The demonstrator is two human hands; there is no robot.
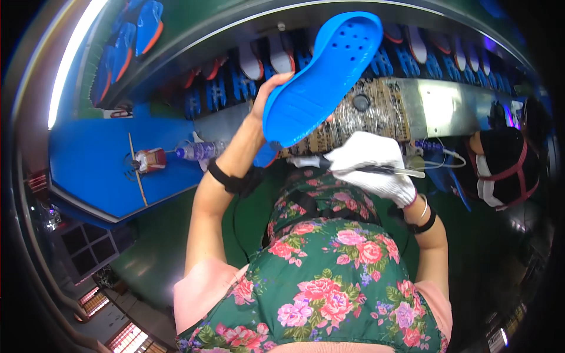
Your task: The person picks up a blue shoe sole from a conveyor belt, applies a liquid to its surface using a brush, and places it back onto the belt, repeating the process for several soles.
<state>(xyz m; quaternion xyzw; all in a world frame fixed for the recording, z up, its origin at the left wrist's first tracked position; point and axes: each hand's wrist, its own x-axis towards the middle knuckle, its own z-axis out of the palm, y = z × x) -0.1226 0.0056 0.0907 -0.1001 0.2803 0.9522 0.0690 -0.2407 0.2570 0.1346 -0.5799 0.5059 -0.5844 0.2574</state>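
A blue shoe insole (321,79) with small round holes at one end is tilted up in front of me. My left hand (268,97), bare, is closed around its left edge, and most of the fingers are hidden behind it. My right hand (374,162), in a white knitted glove, is just below and right of the insole, apart from it. Its fingers are closed on a slim tool (406,172) with a dark shaft and a pale end. The tool's working tip cannot be made out.
Behind the insole is a cardboard-covered, film-wrapped pad (385,106) on a metal bench (421,109). Blue and orange-edged insoles (250,62) line a rack at the back. A blue table (94,159) at left bears a purple-labelled bottle (203,150). Another person (506,162) is at right.
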